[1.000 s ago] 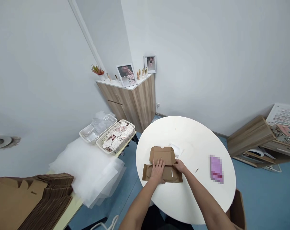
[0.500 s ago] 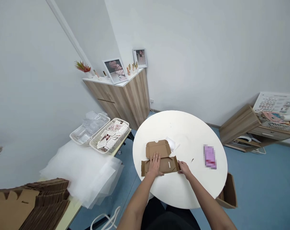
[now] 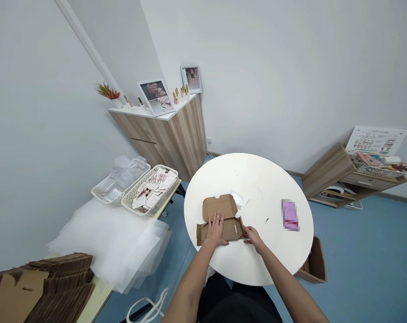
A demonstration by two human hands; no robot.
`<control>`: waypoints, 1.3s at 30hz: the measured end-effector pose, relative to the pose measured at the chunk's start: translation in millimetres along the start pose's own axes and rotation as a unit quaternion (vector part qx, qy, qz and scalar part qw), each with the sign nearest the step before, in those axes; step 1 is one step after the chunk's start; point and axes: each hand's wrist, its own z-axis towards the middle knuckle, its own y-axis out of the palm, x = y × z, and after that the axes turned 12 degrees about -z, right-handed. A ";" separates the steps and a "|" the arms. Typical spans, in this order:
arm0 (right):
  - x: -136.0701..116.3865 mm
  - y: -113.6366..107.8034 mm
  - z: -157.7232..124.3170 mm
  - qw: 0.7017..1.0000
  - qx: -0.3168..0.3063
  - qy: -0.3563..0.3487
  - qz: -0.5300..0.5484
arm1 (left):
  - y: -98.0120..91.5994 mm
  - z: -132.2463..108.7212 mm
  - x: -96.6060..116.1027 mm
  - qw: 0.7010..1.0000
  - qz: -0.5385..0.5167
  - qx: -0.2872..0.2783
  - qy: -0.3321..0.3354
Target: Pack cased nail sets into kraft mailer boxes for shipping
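From the head view: left hand (image 3: 215, 229) spread flat, palm down for even pressure on the unfolded cardboard box (image 3: 220, 207), near the edge of the round white table (image 3: 274, 188); right hand (image 3: 253, 238) well apart, fingertips (image 3: 245, 232) against the box's right flap, any grip unclear.

A brown cardboard mailer box (image 3: 220, 207) lies half-folded (lid flat, flaps raised).

A left hand (image 3: 215, 229) presses flat on a partly folded cardboard box (image 3: 220, 207) on a round white table (image 3: 267, 184); the right hand (image 3: 253, 237) meets the box's end.
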 end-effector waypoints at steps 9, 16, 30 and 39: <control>-13.7 22.6 1.1 0.989 0.024 -0.044 -0.136 | 2.6 -6.0 2.4 0.999 0.042 -0.001 -0.006; -31.2 32.8 5.0 0.926 0.054 -0.024 -0.372 | 12.3 -11.0 1.8 0.999 0.037 0.025 -0.011; -53.5 32.6 -13.6 0.855 0.111 -0.116 -0.494 | 27.2 -13.2 -2.9 0.998 0.023 0.058 -0.006; -59.7 48.4 -8.6 0.750 -0.025 -0.302 -0.588 | 18.5 -15.4 -3.7 0.999 0.036 0.030 -0.002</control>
